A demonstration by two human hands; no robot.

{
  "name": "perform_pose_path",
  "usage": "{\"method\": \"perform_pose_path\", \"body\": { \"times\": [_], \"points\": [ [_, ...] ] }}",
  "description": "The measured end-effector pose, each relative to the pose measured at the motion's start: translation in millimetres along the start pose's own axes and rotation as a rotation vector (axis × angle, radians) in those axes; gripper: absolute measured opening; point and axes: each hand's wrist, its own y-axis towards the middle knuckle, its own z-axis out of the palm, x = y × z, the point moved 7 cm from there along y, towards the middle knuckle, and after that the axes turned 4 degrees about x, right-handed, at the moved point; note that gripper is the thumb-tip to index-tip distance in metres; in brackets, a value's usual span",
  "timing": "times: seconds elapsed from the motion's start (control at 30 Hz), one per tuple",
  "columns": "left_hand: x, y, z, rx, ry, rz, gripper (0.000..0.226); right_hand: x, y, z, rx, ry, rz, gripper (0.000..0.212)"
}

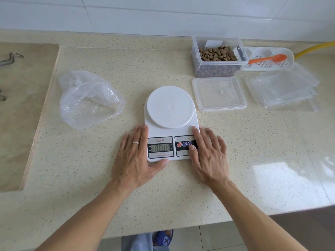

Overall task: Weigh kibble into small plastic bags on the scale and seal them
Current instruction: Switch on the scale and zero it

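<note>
A white digital scale stands in the middle of the speckled counter, its round platform bare and its display lit with a row of digits. My left hand lies flat against the scale's left side, thumb along its front edge. My right hand rests on the right side, its thumb on the button panel. A clear tub of brown kibble stands open at the back right. A stack of small clear plastic bags lies at the far right.
The tub's clear lid lies upside down right of the scale. An orange scoop rests in a white perforated tray behind the bags. Crumpled bubble wrap sits to the left. A yellow hose runs at the back right.
</note>
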Motion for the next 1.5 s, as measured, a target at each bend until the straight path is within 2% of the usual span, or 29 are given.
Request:
{"method": "perform_pose_path", "body": {
  "times": [0.77, 1.03, 1.3, 1.5],
  "points": [
    [-0.9, 0.2, -1.5, -0.003, -0.010, -0.009, 0.111, 0.6, -0.3, -1.6, -0.038, 0.010, -0.014, 0.065],
    [-0.2, -0.1, -0.1, -0.011, -0.018, -0.004, 0.111, -1.8, 6.4, -6.2, -0.122, 0.194, 0.091, 0.066],
    [0.0, 0.3, -0.2, 0.001, -0.026, -0.008, 0.110, 0.4, 5.6, -10.4, -0.115, 0.413, 0.154, 0.063],
    [1.0, 0.6, 1.1, 0.005, -0.022, -0.001, 0.111, 3.1, 5.6, -9.4, -0.089, 0.368, 0.147, 0.067]
  ]
}}
